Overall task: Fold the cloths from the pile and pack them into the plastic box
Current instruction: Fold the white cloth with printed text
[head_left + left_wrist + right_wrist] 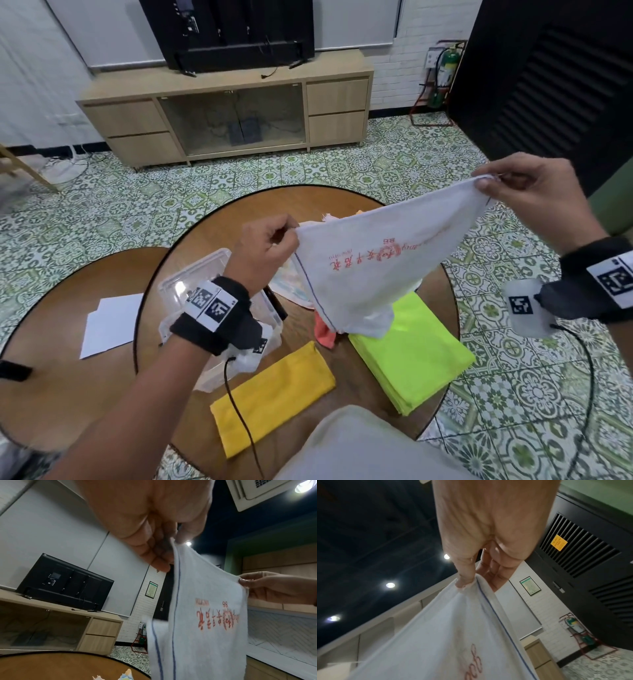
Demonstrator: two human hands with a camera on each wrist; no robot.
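A white cloth [370, 270] with red print and a thin blue stripe hangs spread in the air above the round table. My left hand [270, 246] pinches its left top corner; my right hand [507, 192] pinches the right top corner, held higher. The left wrist view shows the white cloth [205, 615] hanging below the left hand [164, 550], with the right hand [254, 585] at the far corner. In the right wrist view the right hand [467, 580] grips the cloth [445, 635]. The clear plastic box [191, 277] stands under my left wrist, partly hidden.
On the round wooden table [219, 226] lie a folded yellow cloth [274, 394], a folded neon green cloth [414, 349], a coral cloth [323, 334] and a patterned cloth [291, 284]. White paper [109, 318] lies on a second table at left. A TV cabinet [233, 120] stands behind.
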